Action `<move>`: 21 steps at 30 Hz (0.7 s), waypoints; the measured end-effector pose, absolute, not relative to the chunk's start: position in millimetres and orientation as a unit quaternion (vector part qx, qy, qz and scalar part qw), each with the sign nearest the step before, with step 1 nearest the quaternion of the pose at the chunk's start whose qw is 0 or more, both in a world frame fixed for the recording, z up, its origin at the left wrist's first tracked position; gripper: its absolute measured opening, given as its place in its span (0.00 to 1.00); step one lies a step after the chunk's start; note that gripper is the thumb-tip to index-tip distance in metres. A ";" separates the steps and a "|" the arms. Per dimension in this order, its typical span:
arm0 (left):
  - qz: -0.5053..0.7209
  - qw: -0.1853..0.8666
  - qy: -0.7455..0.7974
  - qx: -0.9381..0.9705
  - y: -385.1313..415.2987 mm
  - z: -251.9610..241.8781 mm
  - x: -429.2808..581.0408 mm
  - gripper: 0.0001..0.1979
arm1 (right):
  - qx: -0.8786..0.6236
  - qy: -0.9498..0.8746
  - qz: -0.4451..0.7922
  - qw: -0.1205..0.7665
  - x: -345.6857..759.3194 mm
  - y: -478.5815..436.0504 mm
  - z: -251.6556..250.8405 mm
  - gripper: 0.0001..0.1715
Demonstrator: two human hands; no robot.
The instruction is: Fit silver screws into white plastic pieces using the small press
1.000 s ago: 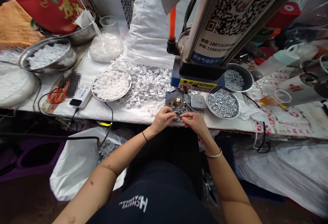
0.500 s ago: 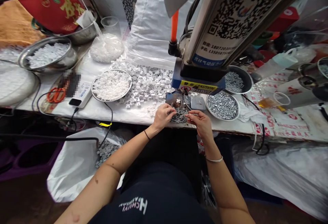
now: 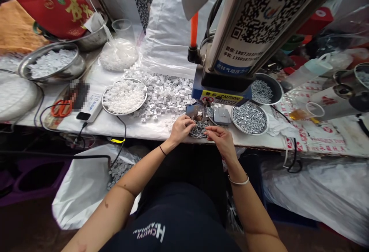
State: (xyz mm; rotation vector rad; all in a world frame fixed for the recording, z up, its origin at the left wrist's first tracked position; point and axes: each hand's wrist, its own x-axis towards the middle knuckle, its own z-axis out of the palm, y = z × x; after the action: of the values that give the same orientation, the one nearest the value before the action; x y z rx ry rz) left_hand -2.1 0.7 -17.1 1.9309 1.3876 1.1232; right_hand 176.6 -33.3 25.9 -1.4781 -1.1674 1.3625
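My left hand (image 3: 181, 128) is closed in a pinch just left of a heap of small dark metal parts (image 3: 198, 129); what its fingertips hold is too small to make out. From the other side my right hand (image 3: 220, 138) reaches over the same heap, thumb and fingertips pressed together, their contents also unclear. Behind the heap, under the blue press head (image 3: 221, 95), a small white cross-shaped piece (image 3: 200, 114) sits on the press base. A grey block (image 3: 221, 116) lies right of it. Loose white-grey square plastic pieces (image 3: 170, 96) spread out behind my left hand.
A round tray of metal pins (image 3: 249, 119) stands to the right, with a dark bowl of pins (image 3: 262, 90) behind. Left are a tray of small white parts (image 3: 124, 96), a power strip (image 3: 91, 107) and orange-handled scissors (image 3: 61, 107). A white sack (image 3: 77, 190) hangs below the table edge.
My right hand has moved slightly left, closer to my left hand over the metal parts. My left hand stays nearly in place, still pinched. The whole view has shifted a little.
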 end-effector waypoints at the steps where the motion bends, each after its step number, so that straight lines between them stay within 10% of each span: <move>1: 0.420 0.244 0.504 0.715 0.0 -17.8 -1.6 0.07 | -0.587 -0.457 0.537 0.398 176.6 -34.1 26.4 0.16; 10: 0.491 0.075 0.389 0.776 -9.7 -22.9 -3.1 0.05 | -0.569 -0.433 0.583 0.385 162.5 -23.6 22.0 0.16; 21: 0.509 0.234 0.428 0.709 -15.0 -14.8 0.5 0.09 | -0.534 -0.412 0.598 0.433 150.0 -26.7 20.8 0.16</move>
State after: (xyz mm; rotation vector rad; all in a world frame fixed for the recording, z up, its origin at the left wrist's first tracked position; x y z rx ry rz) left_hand 0.5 -15.0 -14.8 1.9480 1.1740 1.3977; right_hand 150.0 -26.7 20.8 -1.3313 -1.0256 1.4915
